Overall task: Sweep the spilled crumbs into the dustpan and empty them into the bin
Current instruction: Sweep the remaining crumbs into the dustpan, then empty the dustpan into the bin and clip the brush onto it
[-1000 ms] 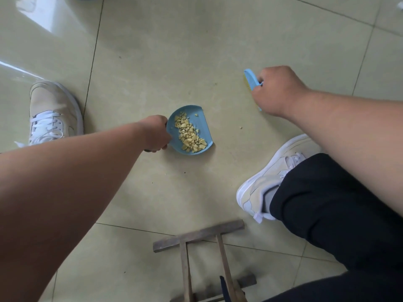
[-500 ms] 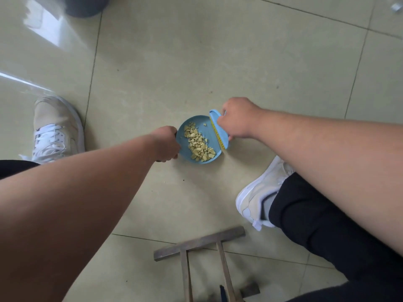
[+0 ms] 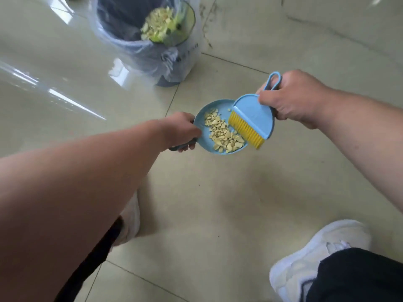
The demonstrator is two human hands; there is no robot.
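The left hand (image 3: 181,130) curls around the dark handle at the near-left edge of the blue dustpan (image 3: 201,118), holding it above the tiled floor (image 3: 229,203). A heap of pale yellow crumbs (image 3: 222,134) lies in the pan, spread from its middle toward the near rim, just to the right of the left hand's fingers. The right hand (image 3: 292,99) grips the looped handle of the small blue brush (image 3: 253,115), fingers wrapped over the top of its body; the yellow bristles (image 3: 245,129) point down and left and rest against the right side of the crumb pile, over the pan's open edge. The bin (image 3: 150,35), lined with a clear plastic bag, stands on the floor beyond and to the left of both hands, well apart from the pan, with yellow-green scraps already inside. A white shoe (image 3: 316,253) shows at the lower right.
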